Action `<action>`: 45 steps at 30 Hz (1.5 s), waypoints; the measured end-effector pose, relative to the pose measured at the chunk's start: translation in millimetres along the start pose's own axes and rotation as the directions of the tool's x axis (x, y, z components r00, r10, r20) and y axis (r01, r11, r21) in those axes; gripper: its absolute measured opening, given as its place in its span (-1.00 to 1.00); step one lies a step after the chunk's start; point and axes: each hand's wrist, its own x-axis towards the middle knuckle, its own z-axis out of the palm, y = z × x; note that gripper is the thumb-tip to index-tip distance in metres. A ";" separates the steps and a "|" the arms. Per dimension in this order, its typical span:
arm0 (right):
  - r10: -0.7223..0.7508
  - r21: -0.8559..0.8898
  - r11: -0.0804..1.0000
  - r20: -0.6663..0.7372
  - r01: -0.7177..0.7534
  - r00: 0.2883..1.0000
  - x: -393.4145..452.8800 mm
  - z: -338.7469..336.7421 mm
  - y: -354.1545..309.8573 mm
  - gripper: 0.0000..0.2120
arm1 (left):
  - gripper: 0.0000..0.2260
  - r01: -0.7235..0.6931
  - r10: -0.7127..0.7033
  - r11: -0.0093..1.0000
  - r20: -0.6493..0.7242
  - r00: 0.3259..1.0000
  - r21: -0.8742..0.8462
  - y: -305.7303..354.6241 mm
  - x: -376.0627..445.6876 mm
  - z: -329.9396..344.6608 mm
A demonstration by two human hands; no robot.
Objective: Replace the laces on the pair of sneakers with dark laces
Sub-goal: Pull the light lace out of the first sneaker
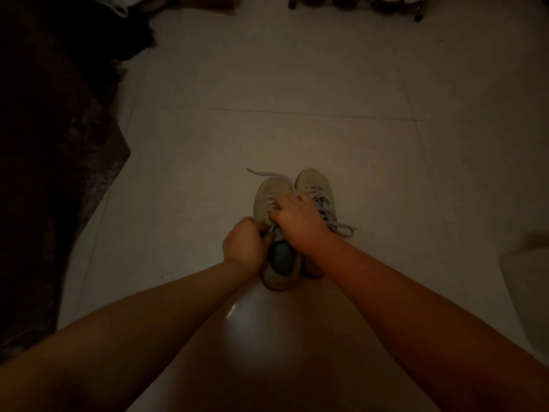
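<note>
Evidently the old pale laces [274, 203] were being taken out of the left sneaker [274, 230], which stood on the tiled floor [267, 84] touching the right sneaker [316, 185]. The left hand [245, 245] pinched a lace near the tongue; the right hand [297, 217], close beside it, curled over the lacing. No dark laces were visible. Next, the lace probably needed drawing free, eyelet by eyelet.

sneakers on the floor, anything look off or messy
Nothing damaged. The pale laces are loose: one end trails on the floor past the left sneaker, another spills beside the right sneaker. Both hands, left hand and right hand, work at the lacing.
</note>
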 end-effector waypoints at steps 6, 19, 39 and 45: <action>0.134 0.113 0.986 -0.092 -0.123 0.987 1.1 -1.5 6.3 -0.88 | -0.78 -0.015 0.015 1.000 -0.002 1.000 0.022 0.0 -1.4 -0.9; 0.165 0.373 0.926 -0.267 -0.057 0.950 1.7 0.2 15.3 -0.66 | -0.79 -0.031 0.032 0.999 -0.016 0.999 0.039 0.1 -0.3 1.6; -0.047 0.024 0.999 0.161 0.044 0.986 5.4 -5.5 3.6 -0.75 | -0.73 -0.059 0.061 0.996 -0.041 0.997 0.061 -2.9 -3.5 2.6; -0.025 -0.144 0.989 -0.044 0.018 0.999 10.7 -2.1 -6.4 -0.72 | -0.72 -0.057 0.059 0.997 -0.035 0.998 0.053 0.0 -5.9 -0.9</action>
